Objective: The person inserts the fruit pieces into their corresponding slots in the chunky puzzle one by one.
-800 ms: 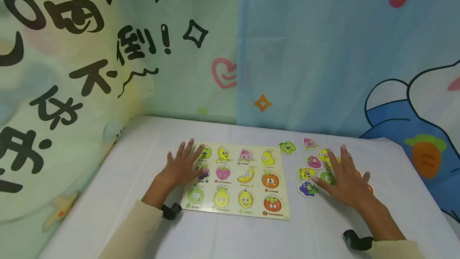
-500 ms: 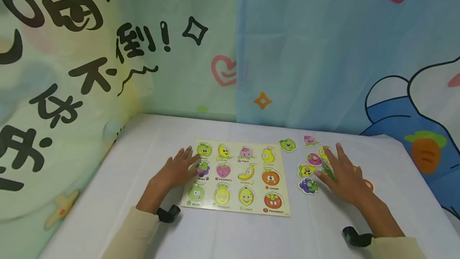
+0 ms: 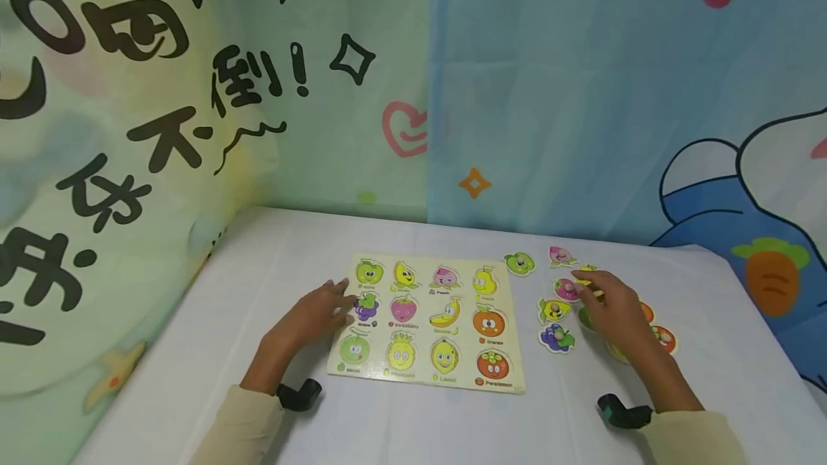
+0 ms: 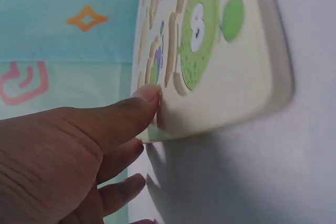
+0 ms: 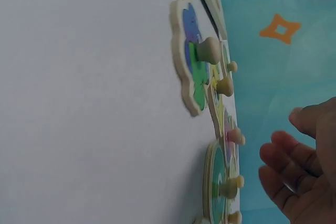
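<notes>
Fingers of the left hand (image 3: pixel 316 314) loosely bent at the left edge of the fruit board (image 3: pixel 423 354), thumb laid along that edge; cannot tell whether the other fingertips bear on it. Right hand (image 3: pixel 612 311): fingers loosely curved, gap between thumb and fingertips, holding nothing; close to the strawberry piece (image 3: pixel 566 290), contact not readable.

Near side: pale left sleeve (image 3: pixel 239 425) and right sleeve (image 3: pixel 694 440), each with a black wrist device beyond the cuff. Board flat on white cloth (image 3: pixel 465 429), left of the pieces; near row reads melon, pineapple, lemon, persimmon.

Right of the board, near to far: grape piece (image 3: pixel 557 338), with wooden knob (image 5: pixel 209 51); yellow piece (image 3: pixel 553 309); then strawberry; apple piece (image 3: pixel 520 264) just beside the board's far right corner; peach piece (image 3: pixel 562 257). Behind: blue-green backdrop (image 3: pixel 555 92) with printed carrot (image 3: pixel 769 285).
</notes>
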{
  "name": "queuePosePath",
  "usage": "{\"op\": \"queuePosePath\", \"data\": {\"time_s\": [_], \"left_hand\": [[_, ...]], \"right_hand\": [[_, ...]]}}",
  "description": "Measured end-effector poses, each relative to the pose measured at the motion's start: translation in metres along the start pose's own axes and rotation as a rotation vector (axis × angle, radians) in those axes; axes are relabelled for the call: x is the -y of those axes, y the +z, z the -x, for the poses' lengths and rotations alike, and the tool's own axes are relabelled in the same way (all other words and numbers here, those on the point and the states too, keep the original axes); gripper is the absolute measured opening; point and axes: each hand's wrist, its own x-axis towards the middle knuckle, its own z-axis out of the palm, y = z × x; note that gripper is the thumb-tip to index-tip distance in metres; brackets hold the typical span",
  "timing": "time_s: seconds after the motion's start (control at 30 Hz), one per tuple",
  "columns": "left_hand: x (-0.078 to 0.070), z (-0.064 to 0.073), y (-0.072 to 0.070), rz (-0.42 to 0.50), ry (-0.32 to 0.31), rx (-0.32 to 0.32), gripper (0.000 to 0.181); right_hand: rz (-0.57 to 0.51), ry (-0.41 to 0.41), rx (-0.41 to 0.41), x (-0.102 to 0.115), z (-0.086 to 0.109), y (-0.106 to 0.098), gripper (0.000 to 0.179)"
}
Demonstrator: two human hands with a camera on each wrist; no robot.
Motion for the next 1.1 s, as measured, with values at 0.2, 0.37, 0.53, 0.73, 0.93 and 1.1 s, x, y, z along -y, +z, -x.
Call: {"op": "queuePosePath", "data": {"time_s": [0.2,0.37,0.53,0.73,0.93,1.1], "left_hand": [[-0.012,-0.006,0.005,0.021,-0.022,-0.026,0.041],[-0.024,-0.007,0.008,0.0,-0.083,-0.057,0.037],[-0.03,-0.008,0.009,0.038,-0.115,-0.076,0.048],[-0.03,-0.011,0.014,0.088,-0.145,-0.02,0.064],[-0.026,-0.009,0.014,0.093,-0.084,0.016,0.074],[-0.023,-0.006,0.015,0.088,-0.014,0.003,0.071]], "right_hand": [[-0.06,0.076,-0.017,0.0,-0.011,0.009,0.029],[-0.109,0.141,0.005,0.001,-0.022,0.019,0.033],[-0.175,0.205,0.025,0.004,-0.034,0.025,0.034],[-0.175,0.273,0.069,0.013,-0.05,0.035,0.033],[-0.167,0.23,0.113,0.015,-0.061,0.047,0.034],[-0.165,0.18,0.117,0.015,-0.068,0.057,0.034]]}}
